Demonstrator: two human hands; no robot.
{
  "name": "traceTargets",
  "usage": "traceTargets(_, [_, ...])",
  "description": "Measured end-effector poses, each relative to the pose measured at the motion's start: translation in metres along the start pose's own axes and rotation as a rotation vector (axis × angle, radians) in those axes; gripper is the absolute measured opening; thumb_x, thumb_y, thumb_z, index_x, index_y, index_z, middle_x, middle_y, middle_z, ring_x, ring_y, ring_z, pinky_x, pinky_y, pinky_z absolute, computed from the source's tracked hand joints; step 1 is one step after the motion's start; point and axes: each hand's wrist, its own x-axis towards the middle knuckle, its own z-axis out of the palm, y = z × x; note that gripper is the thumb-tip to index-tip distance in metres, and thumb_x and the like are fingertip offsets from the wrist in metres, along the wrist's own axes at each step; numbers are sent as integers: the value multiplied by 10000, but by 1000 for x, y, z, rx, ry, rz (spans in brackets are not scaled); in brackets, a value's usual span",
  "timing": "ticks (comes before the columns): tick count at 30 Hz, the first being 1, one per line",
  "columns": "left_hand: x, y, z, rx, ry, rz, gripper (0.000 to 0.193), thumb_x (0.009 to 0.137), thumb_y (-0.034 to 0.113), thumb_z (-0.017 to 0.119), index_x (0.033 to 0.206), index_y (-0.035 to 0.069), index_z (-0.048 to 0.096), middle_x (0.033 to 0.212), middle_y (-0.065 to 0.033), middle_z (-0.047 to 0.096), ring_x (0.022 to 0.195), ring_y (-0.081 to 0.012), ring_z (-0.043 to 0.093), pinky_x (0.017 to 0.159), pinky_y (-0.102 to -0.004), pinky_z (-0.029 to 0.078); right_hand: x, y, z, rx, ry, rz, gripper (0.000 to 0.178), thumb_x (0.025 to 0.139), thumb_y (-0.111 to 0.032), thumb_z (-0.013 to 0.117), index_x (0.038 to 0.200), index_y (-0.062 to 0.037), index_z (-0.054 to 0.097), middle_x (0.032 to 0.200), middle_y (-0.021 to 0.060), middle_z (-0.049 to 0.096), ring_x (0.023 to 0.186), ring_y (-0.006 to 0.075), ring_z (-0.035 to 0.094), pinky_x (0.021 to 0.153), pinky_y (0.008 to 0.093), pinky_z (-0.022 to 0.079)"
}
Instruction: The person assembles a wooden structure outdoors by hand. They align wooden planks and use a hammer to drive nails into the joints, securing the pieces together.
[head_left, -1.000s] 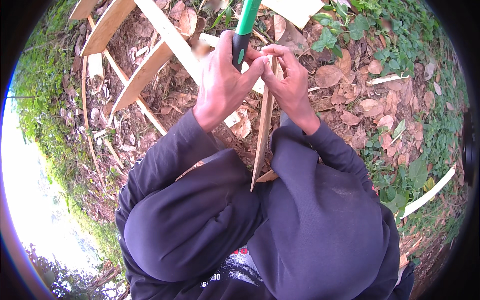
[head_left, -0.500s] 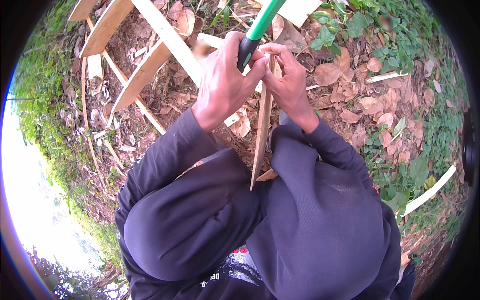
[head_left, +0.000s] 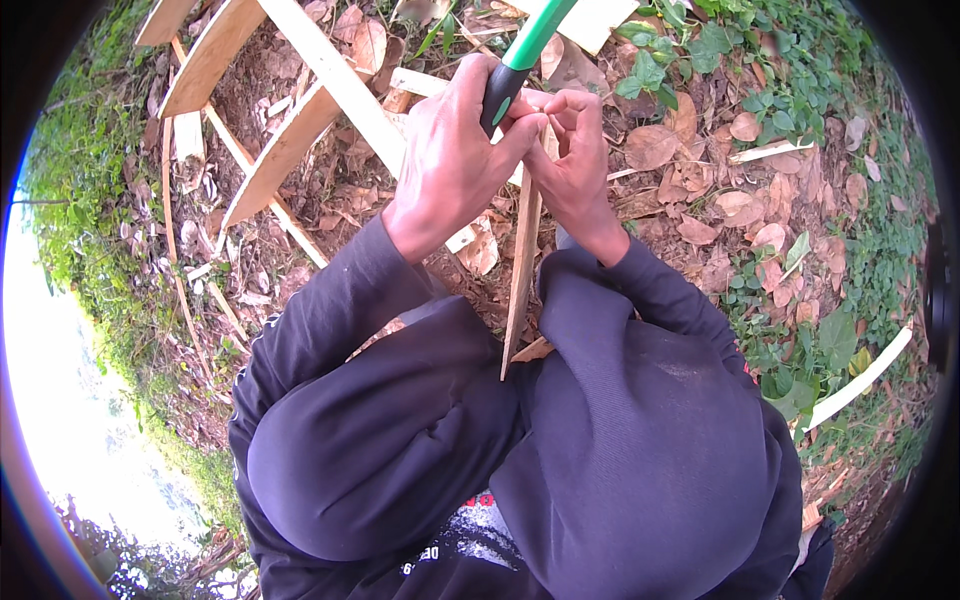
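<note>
My left hand (head_left: 448,165) is closed around the black grip of a green-and-black tool handle (head_left: 535,38), whose far end runs out of view at the top. Its thumb reaches across to the tip of a thin wooden strip (head_left: 523,255). My right hand (head_left: 578,165) is closed at that same upper end, fingers bent and thumb against the wood. Any small item between the fingertips is hidden. The strip stands nearly upright between my knees, its narrow lower end close to my dark trousers (head_left: 640,430).
At the upper left, crossed wooden slats (head_left: 335,75) form a frame over the ground. A pale board (head_left: 597,22) lies beyond my hands. Brown dry leaves (head_left: 655,148) and green plants (head_left: 705,50) cover the right side. A pale curved strip (head_left: 860,382) lies farther right.
Both hands have shifted very slightly, and the upper end of the wooden strip has moved a little with them. The right fingers have curled in closer. The grip on the tool handle is unchanged.
</note>
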Motion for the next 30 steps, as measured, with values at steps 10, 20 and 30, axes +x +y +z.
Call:
traceTargets(10, [5, 5, -2, -90, -35, -22, 355, 815, 214, 839, 964, 4, 595, 736, -50, 653, 662, -126, 602, 623, -308, 502, -1, -8, 2, 62, 31, 5, 197, 1016, -189, 615, 1039, -21, 514, 1075, 178, 706, 911, 252, 716, 788, 381, 556])
traceTargets(20, [-23, 8, -57, 79, -39, -66, 274, 979, 252, 658, 1002, -13, 589, 604, -87, 546, 509, -193, 540, 520, -344, 436, 0, -12, -6, 59, 28, 27, 145, 1003, -78, 590, 953, -33, 461, 1067, 150, 715, 862, 190, 690, 749, 321, 530])
traceTargets(30, [-44, -3, -54, -55, -5, -110, 259, 886, 165, 779, 1002, 4, 613, 695, -25, 639, 545, -101, 569, 535, -254, 457, 1, -12, -5, 126, 29, 6, 90, 987, -50, 578, 997, -26, 492, 1074, 159, 718, 915, 204, 709, 800, 334, 561])
